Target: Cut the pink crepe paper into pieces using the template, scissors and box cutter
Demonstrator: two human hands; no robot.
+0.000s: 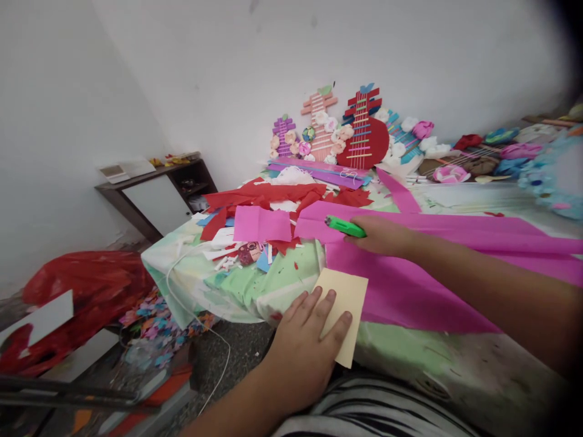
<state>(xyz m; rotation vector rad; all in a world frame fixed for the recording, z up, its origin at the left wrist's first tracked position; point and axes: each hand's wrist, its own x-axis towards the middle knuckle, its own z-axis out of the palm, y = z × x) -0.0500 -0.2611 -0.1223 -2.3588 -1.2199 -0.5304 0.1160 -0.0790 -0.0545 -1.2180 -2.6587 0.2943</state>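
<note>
My left hand [307,343] lies flat with fingers spread on a pale yellow card [342,297] near the table's front edge. The card overlaps the left edge of a large sheet of magenta paper [423,291]. Above that sheet, my right hand [380,235] is closed around a bright green utility knife [345,226], its front end pointing left. Whether the blade is out I cannot tell. Left of the knife is a smaller cut piece of magenta paper [262,224], lying over scraps.
Red paper scraps [273,194] and a white cord [175,267] lie on the green-and-white tablecloth [182,273]. Decorated stick crafts and a red guitar-shaped piece [364,139] lean against the wall. At left stand a low cabinet [155,197] and a red plastic bag [91,279].
</note>
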